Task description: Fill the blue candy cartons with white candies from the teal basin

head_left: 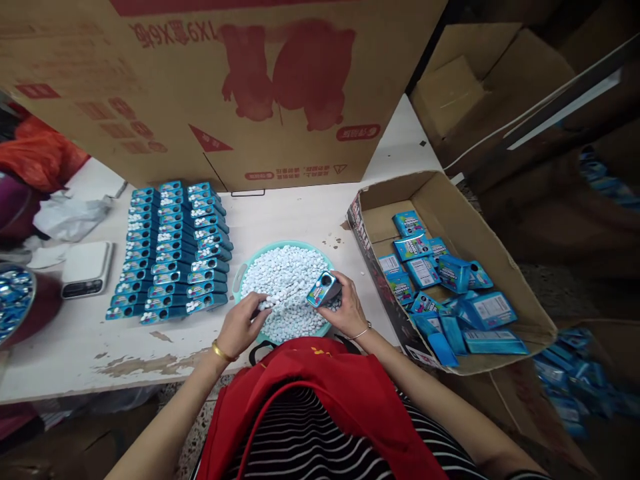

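A turquoise basin (238,280) full of small white candies (287,270) sits on the table in front of me. My left hand (243,325) is at the basin's left side, its thumb and fingers pinched around a few candies. Over the right side, my right hand (350,310) grips a small blue candy box (323,289), tilted, with a dark round hole in its top panel. To the left, several similar blue boxes (167,257) stand in three rows; white candies show on many of their tops.
A shallow cardboard tray (500,267) at right holds several flat-sided blue packs (425,270). The large carton (165,87) borders the back of the white table (280,210). At left are a small scale (87,267) and a dark red bowl (43,307) with shiny blue pieces.
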Tool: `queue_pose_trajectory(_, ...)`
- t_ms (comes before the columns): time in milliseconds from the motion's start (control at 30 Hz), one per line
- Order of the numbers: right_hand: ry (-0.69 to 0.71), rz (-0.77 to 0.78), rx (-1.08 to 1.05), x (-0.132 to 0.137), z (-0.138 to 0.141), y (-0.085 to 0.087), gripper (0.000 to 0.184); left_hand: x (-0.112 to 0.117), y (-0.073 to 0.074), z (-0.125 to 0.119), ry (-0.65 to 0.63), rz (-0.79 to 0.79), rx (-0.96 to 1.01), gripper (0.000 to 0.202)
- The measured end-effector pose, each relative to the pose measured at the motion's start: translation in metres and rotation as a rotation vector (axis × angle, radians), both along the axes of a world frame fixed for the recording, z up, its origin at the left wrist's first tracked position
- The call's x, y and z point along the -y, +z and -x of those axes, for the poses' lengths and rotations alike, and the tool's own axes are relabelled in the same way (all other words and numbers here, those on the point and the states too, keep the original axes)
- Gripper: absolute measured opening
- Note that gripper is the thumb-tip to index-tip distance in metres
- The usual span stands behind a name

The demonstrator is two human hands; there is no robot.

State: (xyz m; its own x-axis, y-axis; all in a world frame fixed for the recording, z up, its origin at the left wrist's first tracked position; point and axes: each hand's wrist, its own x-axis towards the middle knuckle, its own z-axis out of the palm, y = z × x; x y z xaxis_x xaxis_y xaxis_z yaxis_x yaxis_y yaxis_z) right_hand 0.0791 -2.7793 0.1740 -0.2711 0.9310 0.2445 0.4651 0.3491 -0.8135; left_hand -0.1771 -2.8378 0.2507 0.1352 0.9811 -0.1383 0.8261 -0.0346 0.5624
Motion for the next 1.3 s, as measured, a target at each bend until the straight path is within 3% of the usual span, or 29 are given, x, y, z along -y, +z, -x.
queue_pose_trajectory(167,0.063,-0.100,0.049,-0.003,0.010,0.005,0.074,-0.020,0.046,-0.008,-0.128,0.005,-0.080,0.023)
queue_pose_trajectory(267,0.094,-0.125,0.062,-0.002,0.018,0.008,0.073,-0.033,0.069,-0.019,-0.208,0.067,-0.257,0.023)
queue_pose_trajectory(467,0.124,-0.141,0.037,0.003,0.030,0.007,0.073,-0.051,0.110,-0.056,-0.283,0.171,-0.675,0.016)
queue_pose_trajectory(567,0.133,-0.129,0.000,0.003,0.033,0.006,0.072,-0.055,0.130,-0.074,-0.349,0.172,-0.765,0.020)
queue_pose_trajectory(667,0.119,-0.100,-0.033,0.003,0.034,0.007,0.073,-0.057,0.142,-0.075,-0.375,0.140,-0.767,0.023)
queue_pose_trajectory(733,0.103,-0.069,-0.054,0.003,0.034,0.009,0.075,-0.056,0.142,-0.065,-0.310,0.091,-0.708,0.019)
queue_pose_trajectory(800,0.097,-0.025,-0.074,0.004,0.036,0.013,0.078,-0.053,0.131,-0.053,-0.196,0.039,-0.579,0.018)
queue_pose_trajectory(933,0.136,0.060,-0.091,0.011,0.050,0.023,0.079,-0.032,0.087,-0.044,-0.001,0.012,-0.295,0.045)
queue_pose_trajectory(1033,0.203,0.110,-0.102,0.020,0.068,0.028,0.078,-0.012,0.057,-0.046,0.128,0.095,-0.287,0.036)
queue_pose_trajectory(1100,0.271,0.144,-0.111,0.026,0.078,0.031,0.081,-0.001,0.048,-0.037,0.180,0.125,-0.278,0.027)
queue_pose_trajectory(1200,0.353,0.142,-0.115,0.028,0.083,0.038,0.092,0.018,0.053,0.002,0.202,0.047,-0.154,0.036)
queue_pose_trajectory(1300,0.328,0.040,-0.111,0.023,0.073,0.044,0.072,0.041,0.052,0.071,0.265,-0.008,-0.141,0.049)
